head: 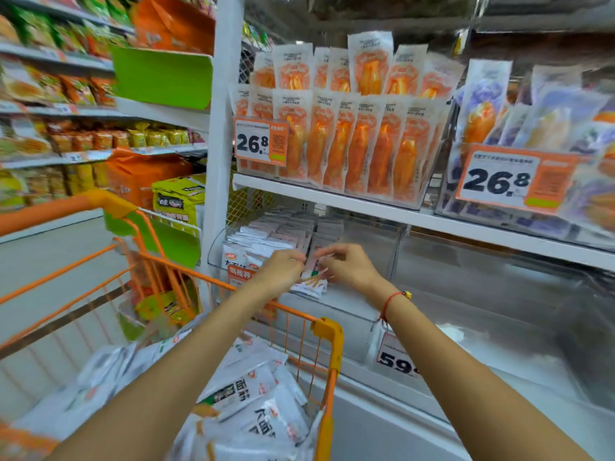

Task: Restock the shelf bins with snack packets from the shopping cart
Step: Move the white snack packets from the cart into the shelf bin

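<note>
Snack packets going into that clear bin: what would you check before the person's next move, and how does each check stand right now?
1. Both hands at the bin: left hand and right hand are over the clear bin: ok.
2. Grip on the white snack packets: fingers of both hands curl round them: ok.
3. Room in the bin: its right part shows bare floor: ok.
4. Supply: the orange cart holds many more white packets: ok.
5. Packets match the rows already in the bin: print too blurred: cannot tell.
</note>
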`<state>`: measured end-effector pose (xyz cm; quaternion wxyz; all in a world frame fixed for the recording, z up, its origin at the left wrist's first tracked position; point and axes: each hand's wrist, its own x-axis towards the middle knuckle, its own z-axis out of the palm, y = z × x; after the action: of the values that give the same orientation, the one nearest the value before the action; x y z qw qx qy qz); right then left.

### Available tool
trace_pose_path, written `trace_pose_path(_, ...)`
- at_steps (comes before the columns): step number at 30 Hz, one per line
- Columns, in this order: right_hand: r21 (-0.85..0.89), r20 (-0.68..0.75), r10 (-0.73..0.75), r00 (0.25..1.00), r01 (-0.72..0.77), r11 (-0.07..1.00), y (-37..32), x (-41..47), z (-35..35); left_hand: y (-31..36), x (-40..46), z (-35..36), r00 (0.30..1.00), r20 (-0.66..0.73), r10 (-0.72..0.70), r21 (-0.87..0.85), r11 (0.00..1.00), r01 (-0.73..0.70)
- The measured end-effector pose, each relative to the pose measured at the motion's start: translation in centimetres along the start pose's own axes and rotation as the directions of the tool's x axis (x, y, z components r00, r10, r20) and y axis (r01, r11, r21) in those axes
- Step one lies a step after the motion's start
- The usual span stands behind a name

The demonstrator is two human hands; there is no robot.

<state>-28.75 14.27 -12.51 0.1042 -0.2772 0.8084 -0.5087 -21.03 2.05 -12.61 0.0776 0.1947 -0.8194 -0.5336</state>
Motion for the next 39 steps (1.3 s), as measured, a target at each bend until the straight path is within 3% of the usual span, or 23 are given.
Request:
trace_pose_path(4,0.082,0.135,-0.044,0.99,0.033,0.996,-1.5,-3.8,1.4,-2.0,-4.4,-3.0,0.991,-0.108,0.078,0.052,0.996,-0.073)
trace_pose_path(8,-0.029,0.288,-0.111,0.951,0.124,0.992,-1.4,-6.6,4.1,-5.7,-8.3,-5.5,0.997,-0.062,0.044,0.359,0.933,-0.019)
trace_pose_path(9,-0.091,0.34,-0.132,0.931,0.172,0.981,-1.2,-7.0,5.0,-6.6,-8.9,-6.0,0.999,-0.05,0.018,0.446,0.895,0.007)
trace_pose_path(11,-0.254,0.442,-0.159,0.883,0.293,0.922,-0.7,-7.8,6.8,-8.3,-9.6,-6.7,0.998,-0.012,-0.068,0.688,0.723,0.058)
trace_pose_path(13,-0.373,0.561,-0.107,0.821,0.366,0.853,-0.3,-8.5,8.4,-9.7,-10.2,-7.0,0.978,0.11,-0.178,0.82,0.572,0.012)
trace_pose_path(16,-0.485,0.697,0.025,0.717,0.445,0.753,0.5,-9.0,9.8,-11.2,-10.9,-7.4,0.926,0.278,-0.255,0.767,0.64,-0.054)
trace_pose_path(18,-0.553,0.656,-0.035,0.754,0.511,0.657,0.4,-8.8,9.8,-11.7,-11.4,-7.6,0.921,0.312,-0.233,0.724,0.686,-0.071)
trace_pose_path(20,-0.55,0.584,-0.149,0.798,0.524,0.65,0.2,-8.7,9.5,-11.9,-11.9,-7.6,0.927,0.326,-0.185,0.664,0.743,-0.086)
trace_pose_path(25,-0.147,0.315,-0.308,0.898,0.367,0.919,-0.2,-8.5,8.3,-11.4,-11.6,-8.6,0.981,0.164,0.105,0.518,0.837,-0.176)
trace_pose_path(29,0.223,0.114,-0.205,0.972,0.176,0.959,-1.4,-8.9,8.4,-10.1,-11.9,-9.6,0.985,0.17,0.005,0.301,0.952,-0.057)
trace_pose_path(32,0.33,0.021,-0.139,0.99,0.124,0.936,-1.7,-8.8,9.0,-9.1,-12.9,-9.7,0.981,0.196,-0.003,0.17,0.985,-0.03)
trace_pose_path(36,0.297,0.09,-0.034,0.995,0.006,0.955,-2.0,-8.2,9.7,-8.8,-13.7,-10.1,0.985,0.17,0.001,0.127,0.992,-0.023)
trace_pose_path(39,0.138,0.284,0.084,0.955,-0.127,0.982,-1.9,-8.2,10.5,-9.3,-13.6,-10.7,0.999,-0.014,-0.051,0.151,0.987,0.052)
